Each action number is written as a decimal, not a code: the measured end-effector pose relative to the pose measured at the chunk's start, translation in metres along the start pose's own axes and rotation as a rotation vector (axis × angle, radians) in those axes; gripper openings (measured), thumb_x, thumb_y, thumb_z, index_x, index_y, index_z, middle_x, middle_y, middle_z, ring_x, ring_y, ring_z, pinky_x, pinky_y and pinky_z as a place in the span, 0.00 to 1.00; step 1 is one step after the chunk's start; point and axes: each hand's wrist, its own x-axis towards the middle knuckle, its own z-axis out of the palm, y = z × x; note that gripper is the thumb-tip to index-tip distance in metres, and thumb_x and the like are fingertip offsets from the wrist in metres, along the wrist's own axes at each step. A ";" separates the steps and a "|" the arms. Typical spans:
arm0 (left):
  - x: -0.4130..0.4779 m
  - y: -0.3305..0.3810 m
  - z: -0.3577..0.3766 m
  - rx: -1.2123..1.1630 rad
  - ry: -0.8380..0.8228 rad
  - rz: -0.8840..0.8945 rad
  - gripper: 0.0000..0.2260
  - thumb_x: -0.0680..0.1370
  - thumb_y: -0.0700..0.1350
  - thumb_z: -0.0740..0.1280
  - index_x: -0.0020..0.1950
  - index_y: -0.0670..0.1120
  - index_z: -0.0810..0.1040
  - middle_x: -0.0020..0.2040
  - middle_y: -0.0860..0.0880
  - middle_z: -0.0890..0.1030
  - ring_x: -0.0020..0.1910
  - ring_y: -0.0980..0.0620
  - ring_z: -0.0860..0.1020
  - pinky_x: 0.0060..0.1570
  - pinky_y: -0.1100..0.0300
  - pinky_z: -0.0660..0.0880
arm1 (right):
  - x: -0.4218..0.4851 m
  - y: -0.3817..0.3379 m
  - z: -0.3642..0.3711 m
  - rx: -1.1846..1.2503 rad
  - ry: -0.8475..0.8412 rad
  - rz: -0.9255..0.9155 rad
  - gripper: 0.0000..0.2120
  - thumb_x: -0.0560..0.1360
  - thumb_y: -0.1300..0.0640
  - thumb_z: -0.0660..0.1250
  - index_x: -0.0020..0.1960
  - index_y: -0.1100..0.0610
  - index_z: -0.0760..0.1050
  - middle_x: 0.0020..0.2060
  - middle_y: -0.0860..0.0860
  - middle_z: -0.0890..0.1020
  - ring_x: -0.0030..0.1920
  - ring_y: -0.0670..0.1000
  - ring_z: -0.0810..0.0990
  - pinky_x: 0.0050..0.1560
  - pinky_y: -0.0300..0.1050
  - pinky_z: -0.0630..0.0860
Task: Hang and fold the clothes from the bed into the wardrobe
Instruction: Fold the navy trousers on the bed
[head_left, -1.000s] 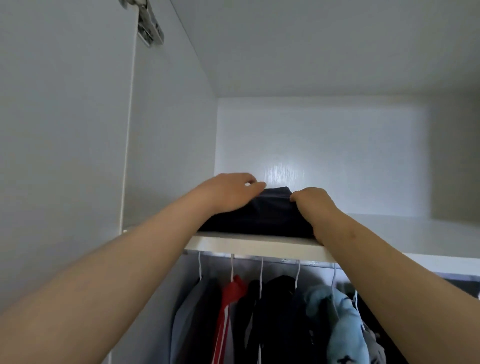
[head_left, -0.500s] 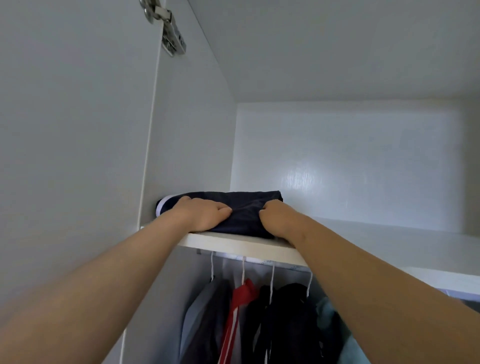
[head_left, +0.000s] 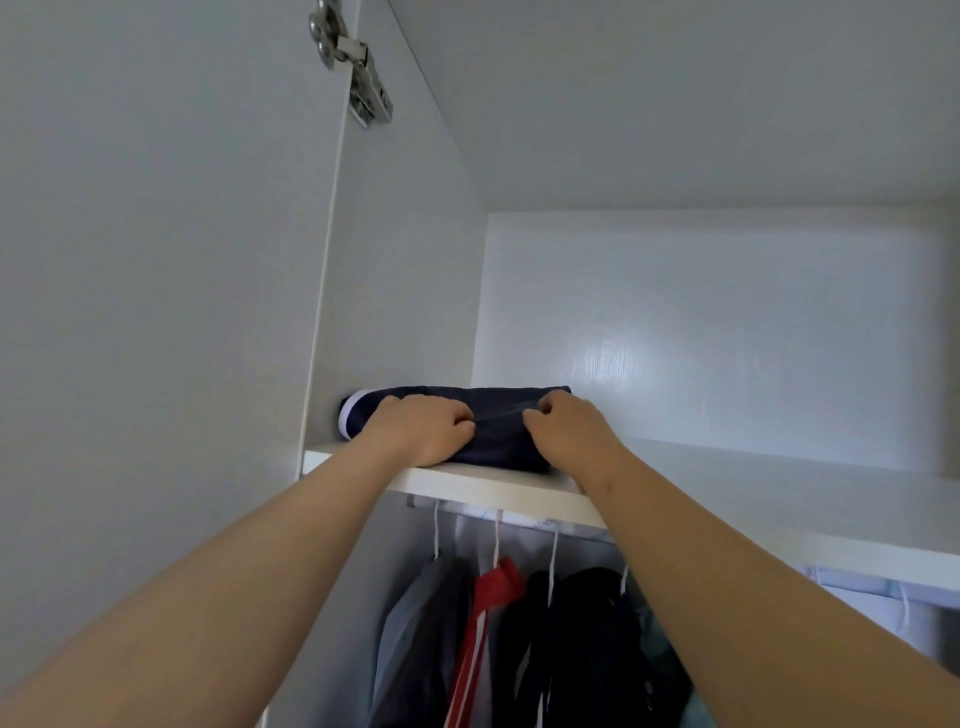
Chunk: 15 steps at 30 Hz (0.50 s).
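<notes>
1. Folded garment (head_left: 498, 441) (dark navy, white band at its 9 o'clock end) lies on the wardrobe shelf (head_left: 753, 483), at the shelf's 9 o'clock end beside the side wall.
2. Left hand (head_left: 421, 431), at the garment's 7 o'clock: fingers curled into the fabric, grasping it.
3. Right hand (head_left: 569, 434), at its 4 o'clock, pinches a fold.
4. Hinge (head_left: 358, 67) at 11 o'clock; hanging clothes (head_left: 571, 639) at 6 o'clock, below the shelf.
5. Print (head_left: 540, 523) under the shelf edge is too small to read.

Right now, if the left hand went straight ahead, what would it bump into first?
The left hand grips the folded dark garment, so that comes first; behind it, probably the back wall.
</notes>
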 end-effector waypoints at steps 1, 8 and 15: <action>-0.006 0.004 -0.001 -0.052 0.032 -0.016 0.15 0.79 0.50 0.54 0.62 0.56 0.73 0.62 0.53 0.76 0.60 0.49 0.72 0.56 0.53 0.66 | -0.007 -0.001 -0.004 0.065 0.063 -0.030 0.12 0.78 0.53 0.56 0.57 0.56 0.71 0.54 0.53 0.74 0.54 0.54 0.74 0.53 0.48 0.72; -0.088 0.044 0.011 -0.693 0.421 -0.024 0.08 0.77 0.45 0.62 0.52 0.52 0.79 0.46 0.59 0.79 0.47 0.56 0.76 0.50 0.59 0.73 | -0.085 0.007 -0.039 0.723 0.341 -0.142 0.07 0.76 0.59 0.62 0.42 0.50 0.76 0.38 0.42 0.78 0.39 0.39 0.75 0.37 0.32 0.68; -0.170 0.100 0.066 -1.111 0.468 -0.059 0.13 0.76 0.38 0.65 0.41 0.57 0.77 0.40 0.58 0.81 0.43 0.58 0.79 0.51 0.63 0.74 | -0.180 0.047 -0.006 1.001 0.231 -0.017 0.11 0.74 0.63 0.64 0.37 0.50 0.76 0.35 0.46 0.81 0.32 0.38 0.77 0.34 0.29 0.72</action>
